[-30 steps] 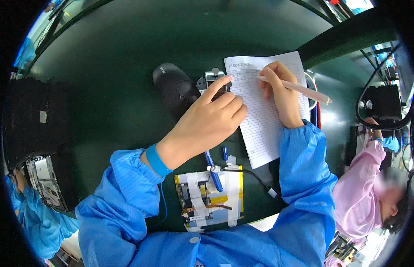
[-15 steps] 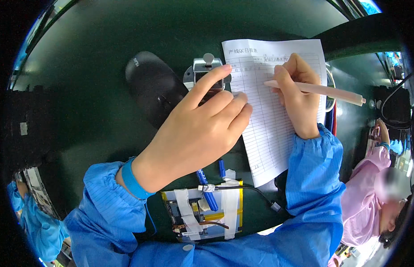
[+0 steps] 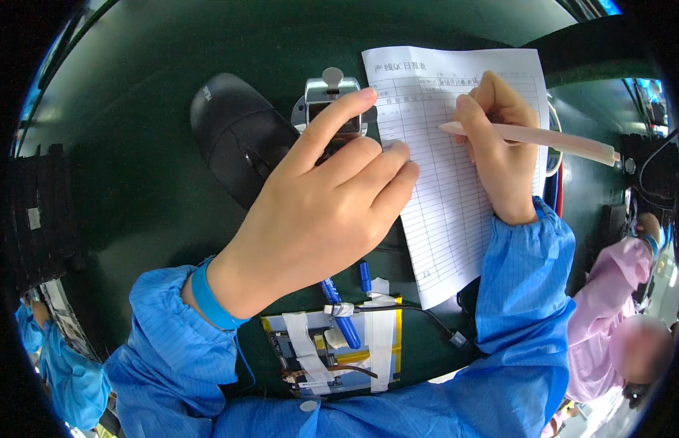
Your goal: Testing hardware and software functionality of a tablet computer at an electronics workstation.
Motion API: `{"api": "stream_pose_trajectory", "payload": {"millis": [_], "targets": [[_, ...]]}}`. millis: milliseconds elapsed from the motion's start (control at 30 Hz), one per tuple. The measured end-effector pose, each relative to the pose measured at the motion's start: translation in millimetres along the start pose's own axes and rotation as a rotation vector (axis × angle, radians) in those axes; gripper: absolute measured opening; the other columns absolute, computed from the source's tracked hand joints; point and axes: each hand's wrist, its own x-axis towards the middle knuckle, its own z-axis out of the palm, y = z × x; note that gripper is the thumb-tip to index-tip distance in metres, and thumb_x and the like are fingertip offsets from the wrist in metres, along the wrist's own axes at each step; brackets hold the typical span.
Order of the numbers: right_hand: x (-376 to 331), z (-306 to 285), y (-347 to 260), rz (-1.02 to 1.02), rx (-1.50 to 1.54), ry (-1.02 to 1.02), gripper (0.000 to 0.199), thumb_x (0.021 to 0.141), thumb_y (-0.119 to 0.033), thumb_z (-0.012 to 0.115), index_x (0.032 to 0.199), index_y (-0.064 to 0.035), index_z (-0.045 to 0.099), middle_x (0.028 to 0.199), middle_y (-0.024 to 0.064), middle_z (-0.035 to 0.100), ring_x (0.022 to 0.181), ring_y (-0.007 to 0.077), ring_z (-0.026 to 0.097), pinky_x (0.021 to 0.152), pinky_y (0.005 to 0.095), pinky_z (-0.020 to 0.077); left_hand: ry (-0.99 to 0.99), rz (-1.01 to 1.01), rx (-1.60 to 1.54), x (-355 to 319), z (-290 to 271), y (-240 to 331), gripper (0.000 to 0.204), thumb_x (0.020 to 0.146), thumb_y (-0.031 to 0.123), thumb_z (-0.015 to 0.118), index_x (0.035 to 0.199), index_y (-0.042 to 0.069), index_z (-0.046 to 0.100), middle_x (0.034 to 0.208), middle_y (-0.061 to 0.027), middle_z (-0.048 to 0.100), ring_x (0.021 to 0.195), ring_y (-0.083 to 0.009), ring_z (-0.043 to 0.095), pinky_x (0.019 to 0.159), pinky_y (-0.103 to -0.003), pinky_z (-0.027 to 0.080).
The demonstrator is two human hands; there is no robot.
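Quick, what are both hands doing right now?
Left hand: open, fingers loosely bent by the paper; palm hidden.
Right hand: closed, holding a pale pink pen.

On paper sheet under my right hand I see printed heading, Chinese characters plus Latin letters; smaller characters in grid rows beneath, too fine to read. On black mouse beside my left hand: short pale lettering.

blue smock, faint stripes | gathered cuffs | pale button | blue wristband, thin cord
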Motion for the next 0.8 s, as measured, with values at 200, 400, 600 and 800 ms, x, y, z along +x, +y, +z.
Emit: {"api": "stream_pose_trajectory", "payload": {"millis": [200,400,600,800], "targets": [[0.2,0.0,-0.8,0.002,0.009,0.005,0.024,0.085,-0.016,0.057,0.065,-0.0072,0.049,0.052,-0.0007,0.043,0.044,0.0041,0.039,0.041,0.017,0.0327,0.001,-0.006,-0.007,0.4,-0.6,0.0,0.022,0.074,0.011,0.061,0.095,0.012,0.068,0.1,0.0014,0.064,0.084,-0.011,0.055,0.105,-0.044,0.032],[0.5,0.6,-0.1,0.012,-0.003,0.025,0.024,0.085,-0.018,0.057,0.065,-0.0074,0.05,0.052,0.0005,0.044,0.044,0.0054,0.04,0.041,0.0173,0.0329,-0.004,0.005,0.008,-0.2,-0.2,-0.3,0.022,0.075,0.011,0.061,0.096,0.012,0.068,0.1,0.0014,0.064,0.084,-0.0109,0.056,0.105,-0.045,0.031],[-0.3,0.3,2.4,-0.016,-0.044,0.009,0.023,0.085,-0.018,0.057,0.066,-0.0072,0.051,0.053,0.0004,0.045,0.044,0.0055,0.04,0.042,0.0175,0.0326,0.004,0.003,-0.016,-1.1,2.1,-0.4,0.021,0.076,0.011,0.061,0.096,0.012,0.068,0.1,0.001,0.064,0.083,-0.0111,0.056,0.105,-0.045,0.031],[-0.7,2.2,-0.4,-0.023,-0.079,0.006,0.023,0.083,-0.007,0.056,0.064,-0.0023,0.044,0.052,0.0013,0.045,0.052,0.0032,0.046,0.045,0.0199,0.0325,0.005,0.025,0.002,-1.8,2.3,-1.8,0.02,0.076,0.011,0.061,0.095,0.011,0.068,0.099,0.0009,0.063,0.081,-0.0114,0.056,0.105,-0.045,0.031]]}}
